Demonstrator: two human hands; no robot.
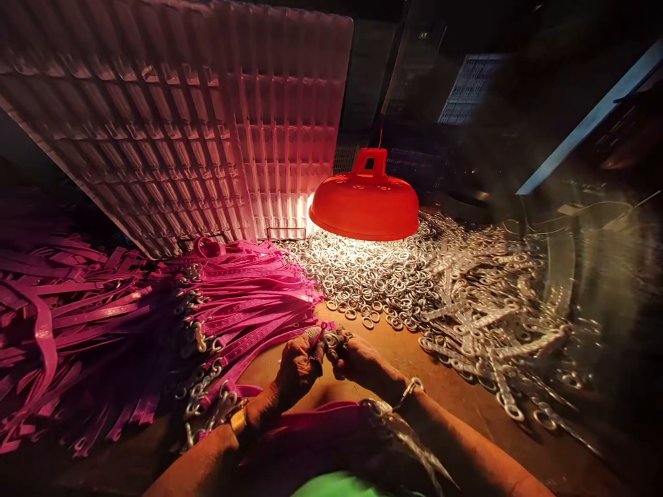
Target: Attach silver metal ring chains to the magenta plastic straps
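My left hand is closed on the end of a pink strap, with wrapping on its fingertips. Touching or nearly touching it, my right hand pinches a small metal ring; the fingers hide much of both pieces. Just left of my hands lies a pile of pink straps, some with metal rings at their near ends. Behind my hands spreads a heap of loose metal rings. Another pink strap and metal pieces lie below my wrists, close to my body.
A red lamp hangs low over the rings. Behind the straps leans a ribbed plastic panel. More pink straps are heaped at the far left. Metal chain pieces cover the right side of the wooden table.
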